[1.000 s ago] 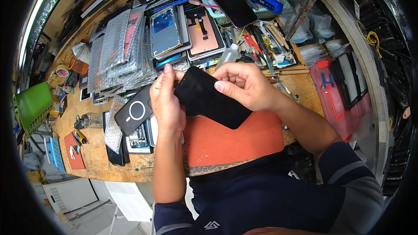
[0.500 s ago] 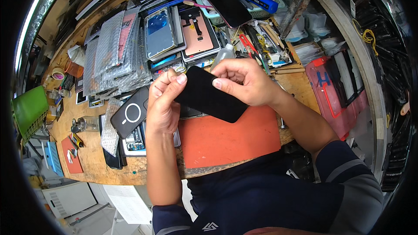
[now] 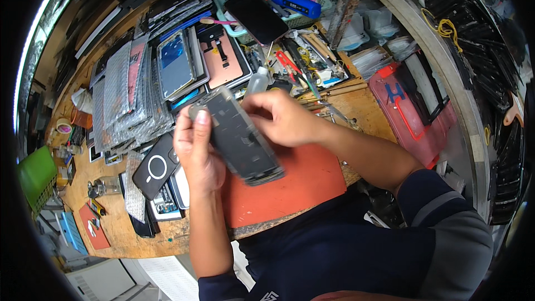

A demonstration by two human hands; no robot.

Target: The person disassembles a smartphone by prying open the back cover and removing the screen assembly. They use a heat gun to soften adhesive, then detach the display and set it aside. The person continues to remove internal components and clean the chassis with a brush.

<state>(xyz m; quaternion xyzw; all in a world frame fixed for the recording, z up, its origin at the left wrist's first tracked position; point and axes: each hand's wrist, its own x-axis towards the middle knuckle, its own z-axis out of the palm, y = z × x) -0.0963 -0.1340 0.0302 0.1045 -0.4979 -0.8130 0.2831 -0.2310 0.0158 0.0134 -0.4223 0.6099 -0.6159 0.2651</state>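
Phone panel (image 3: pixel 242 136), thin and dark, was held above the orange mat (image 3: pixel 304 187) at the table's (image 3: pixel 120 239) front edge. It appeared light, stiff, fragile and possibly slippery; grip by the long edges was advisable. The left hand (image 3: pixel 194 145) pinched its left edge between thumb and fingers. The right hand's (image 3: pixel 281 118) fingers were curled near the opposite edge; whether they gripped could not be determined. Bubble-wrapped stacks (image 3: pixel 125 100) lay toward the table's far left corner.

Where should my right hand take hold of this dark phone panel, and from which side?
Probably the lower end of the dark phone panel, coming from the right. The left hand grips its upper left edge, while the lower end is free over the orange mat. Its thin, flat shape suits an edge pinch.
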